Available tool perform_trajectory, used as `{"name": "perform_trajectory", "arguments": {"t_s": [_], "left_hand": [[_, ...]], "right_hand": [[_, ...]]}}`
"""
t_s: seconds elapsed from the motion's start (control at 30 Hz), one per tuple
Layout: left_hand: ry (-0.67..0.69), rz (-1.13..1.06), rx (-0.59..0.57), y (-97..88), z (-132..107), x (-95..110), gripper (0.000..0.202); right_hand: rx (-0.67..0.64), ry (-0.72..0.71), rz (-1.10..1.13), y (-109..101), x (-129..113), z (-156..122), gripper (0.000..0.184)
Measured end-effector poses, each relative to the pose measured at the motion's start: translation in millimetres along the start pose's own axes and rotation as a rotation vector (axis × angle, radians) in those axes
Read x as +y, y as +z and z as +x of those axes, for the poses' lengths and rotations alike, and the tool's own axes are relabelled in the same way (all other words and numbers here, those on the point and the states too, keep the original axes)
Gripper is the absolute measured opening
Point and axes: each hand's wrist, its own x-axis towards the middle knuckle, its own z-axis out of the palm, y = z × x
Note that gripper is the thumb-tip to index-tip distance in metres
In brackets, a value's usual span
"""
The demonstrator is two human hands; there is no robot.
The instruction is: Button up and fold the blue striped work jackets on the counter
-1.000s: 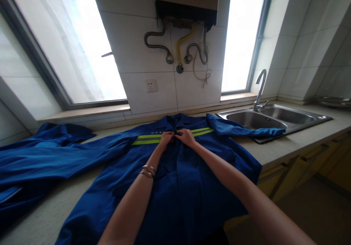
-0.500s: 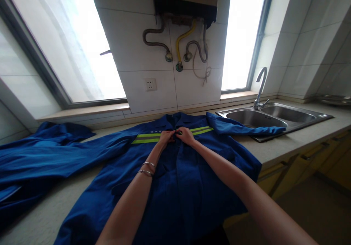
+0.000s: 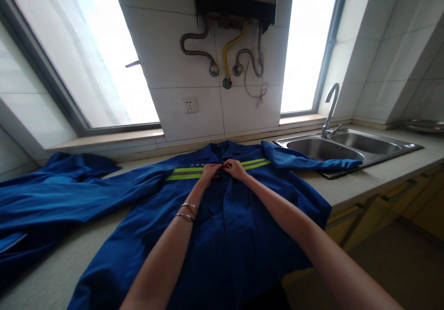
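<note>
A blue work jacket lies spread on the counter, with its collar at the far side and a yellow-green reflective stripe across the chest. My left hand and my right hand meet at the chest, their fingers pinching the two edges of the front closure. Any button there is hidden by my fingers. The jacket's right-hand sleeve stretches across the sink's edge. Its other sleeve runs left, towards a heap of blue cloth.
The stone counter carries the jacket. A steel double sink with a curved faucet is on the right. Yellow cabinets lie below the counter's front edge. Behind are tiled wall, windows, a socket and a wall-mounted water heater with pipes.
The whole scene has shifted slightly upward in view. My hands remain at the jacket's front closure, with only small finger movement.
</note>
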Motion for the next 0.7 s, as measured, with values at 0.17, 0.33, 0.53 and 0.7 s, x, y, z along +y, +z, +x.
{"name": "perform_trajectory", "arguments": {"t_s": [0.17, 0.33, 0.53, 0.7], "left_hand": [[0.035, 0.052, -0.021, -2.4, 1, -1, 0.019], [0.069, 0.049, -0.081, -6.7, 3, -4, 0.025], [0.169, 0.043, -0.202, -11.0, 3, -6, 0.019], [0.233, 0.120, -0.158, -8.8, 4, -6, 0.016]], "right_hand": [[-0.008, 0.027, 0.044, 1, 4, 2, 0.009], [-0.021, 0.036, 0.069, -1, 3, 2, 0.009], [-0.089, -0.058, 0.008, -5, 4, 4, 0.010], [-0.095, -0.049, 0.010, -7, 6, 7, 0.006]]}}
